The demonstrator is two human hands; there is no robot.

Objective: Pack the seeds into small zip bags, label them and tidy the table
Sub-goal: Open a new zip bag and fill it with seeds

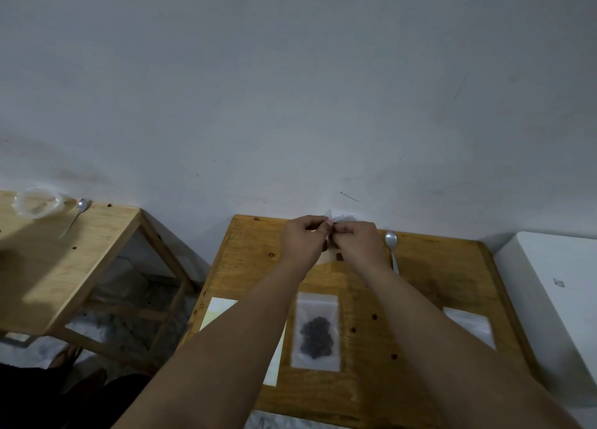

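My left hand (pixel 303 239) and my right hand (pixel 357 239) meet at the far middle of the wooden table (pixel 420 299). Together they pinch the top edge of a small clear zip bag (pixel 330 251), which hangs between them and is mostly hidden. A filled zip bag (pixel 316 331) with dark seeds lies flat between my forearms. An empty zip bag (pixel 470 325) lies at the right. A metal spoon (pixel 392 249) rests just right of my right hand. A clear container (pixel 347 217) peeks out behind my hands.
A white and yellowish sheet (pixel 219 310) lies under my left forearm. A second wooden table (pixel 48 267) at the left carries a clear plastic dish (pixel 37 202) and another spoon (pixel 76 215). A white box (pixel 562 299) stands against the right side of the table.
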